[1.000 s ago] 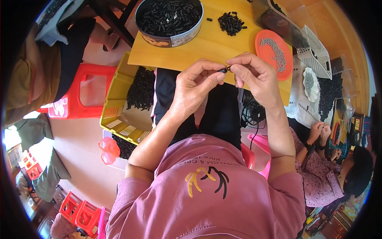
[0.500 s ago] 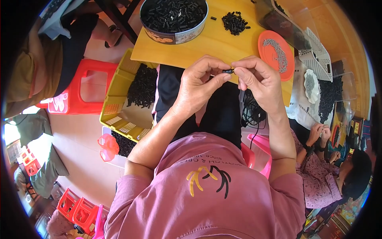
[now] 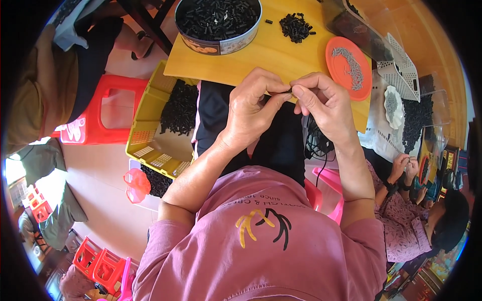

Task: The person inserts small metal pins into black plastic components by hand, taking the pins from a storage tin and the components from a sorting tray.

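Between my fingertips, at the near edge of the yellow table (image 3: 221, 67), is a small black cylindrical piece (image 3: 289, 91). My left hand (image 3: 257, 103) pinches it from the left. From the right, my right hand (image 3: 324, 103) closes thumb and forefinger on its other end, and the fingers cover most of it. Beyond my hands lies a small pile of black cylindrical pieces (image 3: 296, 28). At the far left of the table stands a round tin (image 3: 221, 47) full of similar pieces. To the right, an orange plate (image 3: 335, 75) holds small grey parts.
Left of my legs, a yellow crate (image 3: 143, 120) contains black pieces. A white perforated basket (image 3: 409, 80) and a white scalloped dish (image 3: 399, 120) are on the right. A co-worker (image 3: 406, 215) sits there. Red stools (image 3: 88, 123) and another person (image 3: 55, 85) are on the left.
My fingertips have come closer together around the black piece, hiding more of it. My right hand has shifted slightly left. The piles and containers look the same.
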The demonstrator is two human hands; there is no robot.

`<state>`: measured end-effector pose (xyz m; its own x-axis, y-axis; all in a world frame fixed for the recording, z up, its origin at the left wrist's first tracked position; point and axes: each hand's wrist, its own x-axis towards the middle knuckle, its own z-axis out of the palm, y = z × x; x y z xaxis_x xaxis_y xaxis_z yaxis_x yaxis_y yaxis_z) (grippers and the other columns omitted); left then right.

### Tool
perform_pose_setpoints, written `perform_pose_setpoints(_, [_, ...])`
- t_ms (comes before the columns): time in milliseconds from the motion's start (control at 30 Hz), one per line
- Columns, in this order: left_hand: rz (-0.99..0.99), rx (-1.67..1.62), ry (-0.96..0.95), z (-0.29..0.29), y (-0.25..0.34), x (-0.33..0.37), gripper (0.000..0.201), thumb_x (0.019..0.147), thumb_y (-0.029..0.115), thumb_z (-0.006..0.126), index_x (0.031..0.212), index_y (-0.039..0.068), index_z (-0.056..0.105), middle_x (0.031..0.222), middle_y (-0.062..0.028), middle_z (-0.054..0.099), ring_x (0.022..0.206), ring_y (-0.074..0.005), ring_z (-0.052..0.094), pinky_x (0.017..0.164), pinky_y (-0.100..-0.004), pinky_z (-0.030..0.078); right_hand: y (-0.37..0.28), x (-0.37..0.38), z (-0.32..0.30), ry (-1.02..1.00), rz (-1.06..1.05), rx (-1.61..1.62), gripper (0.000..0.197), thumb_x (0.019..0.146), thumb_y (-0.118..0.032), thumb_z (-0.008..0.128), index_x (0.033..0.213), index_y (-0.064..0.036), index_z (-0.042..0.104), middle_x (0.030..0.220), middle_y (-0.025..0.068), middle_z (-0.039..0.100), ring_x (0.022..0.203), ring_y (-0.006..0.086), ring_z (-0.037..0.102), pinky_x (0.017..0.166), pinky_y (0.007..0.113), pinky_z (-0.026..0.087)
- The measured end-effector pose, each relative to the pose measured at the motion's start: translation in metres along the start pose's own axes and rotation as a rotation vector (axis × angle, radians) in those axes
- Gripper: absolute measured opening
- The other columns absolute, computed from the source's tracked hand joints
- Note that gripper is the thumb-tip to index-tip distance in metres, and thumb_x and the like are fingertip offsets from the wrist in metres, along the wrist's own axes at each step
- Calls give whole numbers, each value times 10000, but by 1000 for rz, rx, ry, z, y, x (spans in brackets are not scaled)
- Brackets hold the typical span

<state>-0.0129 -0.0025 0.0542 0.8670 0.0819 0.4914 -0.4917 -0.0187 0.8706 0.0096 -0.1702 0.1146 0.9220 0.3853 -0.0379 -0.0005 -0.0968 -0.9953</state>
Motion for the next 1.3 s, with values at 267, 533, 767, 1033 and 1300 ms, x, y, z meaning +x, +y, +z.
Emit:
perform_pose_setpoints(267, [-386, -276, -76, -7, -4, 1, 150, 823, -44, 722, 947, -7, 646, 947, -51, 623, 863, -99, 615, 758, -226, 503, 19, 9, -3, -46, -22, 53, 148, 949, -116, 628, 991, 26, 626, 757, 20, 603, 651, 67, 561, 608, 230, 504])
perform_pose_setpoints(533, [-449, -304, -48, -5, 7, 0, 181, 856, 6, 712, 1021, 12, 638, 836, -6, 633, 748, -35, 571, 664, -189, 476, 15, 1, 2, 9, -75, 72, 148, 956, -99, 611, 1029, 28, 628, 766, 16, 597, 648, 58, 545, 641, 240, 529])
perform_pose_setpoints(767, [-369, -136, -67, -4, 10, -3, 174, 870, 9, 700, 1039, 9, 657, 867, -22, 662, 772, -64, 624, 683, -195, 502, 17, -3, -1, 14, -166, -31, 116, 952, -68, 604, 1024, 20, 627, 798, 20, 605, 656, 63, 556, 618, 217, 508])
perform_pose_setpoints(1033, [-594, -388, -113, -11, 22, 4, 138, 871, 0, 686, 1000, -39, 656, 817, -58, 687, 753, -88, 645, 671, -218, 518, 12, -3, -3, -9, -378, -240, 86, 931, -20, 611, 1007, 21, 617, 923, 75, 624, 688, 101, 606, 583, 212, 505])
perform_pose_setpoints(1300, [-393, -231, -27, 1, 15, -4, 131, 866, -24, 679, 995, -33, 656, 867, -55, 670, 792, -87, 649, 694, -221, 522, 23, -6, 3, 23, -220, 19, 104, 943, -45, 609, 1026, 16, 620, 911, 54, 623, 667, 80, 576, 601, 211, 496])
